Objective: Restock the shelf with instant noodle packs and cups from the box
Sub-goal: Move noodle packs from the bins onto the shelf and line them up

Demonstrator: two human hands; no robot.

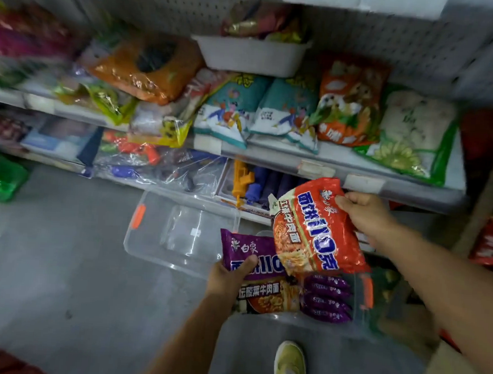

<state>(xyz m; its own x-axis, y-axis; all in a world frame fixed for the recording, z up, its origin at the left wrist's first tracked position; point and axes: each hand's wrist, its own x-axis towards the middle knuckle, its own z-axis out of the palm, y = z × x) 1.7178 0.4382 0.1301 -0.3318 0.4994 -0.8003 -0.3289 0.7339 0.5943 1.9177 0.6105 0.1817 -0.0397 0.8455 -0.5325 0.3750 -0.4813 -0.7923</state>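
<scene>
Above the box (358, 320), left hand (227, 279) grips a purple pack (249, 251), right hand (366, 212) pinches a red pack (318, 229) by its edge; it may slip.

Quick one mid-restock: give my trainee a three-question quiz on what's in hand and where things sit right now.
1. True or false: the right hand holds the red noodle pack.
2. Which pack does the left hand grip: A red, B purple, C green?
3. Fill in: the clear lid lies on the ____.

Key: 1 true. 2 B, the purple noodle pack, above the clear box. 3 floor.
</scene>
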